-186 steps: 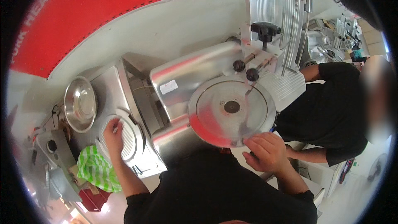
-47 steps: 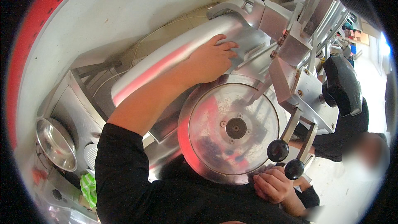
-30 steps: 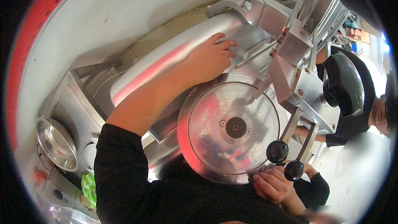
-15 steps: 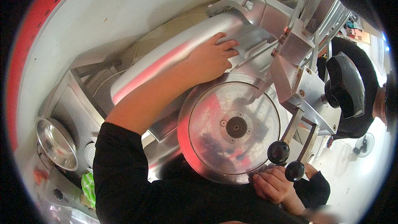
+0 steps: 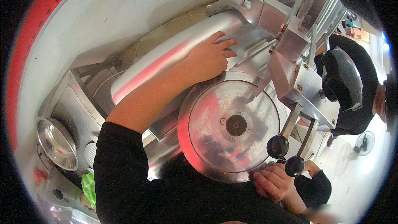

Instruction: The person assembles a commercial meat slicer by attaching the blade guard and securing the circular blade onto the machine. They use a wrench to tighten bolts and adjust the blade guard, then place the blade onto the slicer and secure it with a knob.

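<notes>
In front of me stands a metal slicer with a round, smeared disc (image 5: 226, 149) at its centre. My left hand (image 5: 212, 56) reaches over the disc's far side. Its fingers are spread and hold nothing, over or against the slicer's silver housing (image 5: 174, 56). My right hand (image 5: 274, 182) is closed beside the disc's lower right edge, below two black ball knobs (image 5: 277, 146) on metal levers. What its curled fingers hold, if anything, is hidden. Right of the disc is the slicer's metal carriage (image 5: 315, 93), with a large black handle (image 5: 346, 79).
A steel bowl (image 5: 57, 143) stands at the left, above a green checked cloth (image 5: 88, 188). A pale wall (image 5: 124, 8) rises behind the slicer. Another person in black (image 5: 362, 64) is at the right, near a fan (image 5: 365, 143). Another black sleeve (image 5: 319, 188) shows at lower right.
The carriage, its black handle and the ball knobs have shifted slightly up and left. My left hand has barely moved, and my right hand stays by the disc's edge.
</notes>
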A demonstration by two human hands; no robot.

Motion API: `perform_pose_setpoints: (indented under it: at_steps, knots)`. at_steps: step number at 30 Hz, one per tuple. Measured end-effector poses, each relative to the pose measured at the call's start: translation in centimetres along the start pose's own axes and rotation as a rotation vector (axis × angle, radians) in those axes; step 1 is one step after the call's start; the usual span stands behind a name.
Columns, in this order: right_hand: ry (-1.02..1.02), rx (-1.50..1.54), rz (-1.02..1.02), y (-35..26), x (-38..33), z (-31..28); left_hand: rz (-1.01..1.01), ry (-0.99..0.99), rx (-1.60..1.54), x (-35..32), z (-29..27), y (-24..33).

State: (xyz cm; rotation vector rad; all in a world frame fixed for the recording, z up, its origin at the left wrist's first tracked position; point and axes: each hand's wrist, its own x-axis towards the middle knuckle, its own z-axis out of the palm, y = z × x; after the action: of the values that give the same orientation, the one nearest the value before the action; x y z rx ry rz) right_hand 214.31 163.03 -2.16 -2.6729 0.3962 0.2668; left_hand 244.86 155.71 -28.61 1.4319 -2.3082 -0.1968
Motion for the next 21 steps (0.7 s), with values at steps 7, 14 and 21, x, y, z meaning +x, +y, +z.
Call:
perform_pose_setpoints:
  at_steps: [7,14,21]
  knots:
    - [0.031,0.034,-0.035,-0.1,0.8,-0.2,0.026,0.031,-0.028,0.0,0.5,-0.3]
    - [-0.021,-0.008,0.025,-0.4,0.3,-0.4,-0.004,0.014,-0.055,0.1,-0.2,-0.2]
    - [-0.014,0.006,-0.041,0.0,0.0,-0.4,-0.007,0.097,-0.065,-0.2,0.2,-0.1]
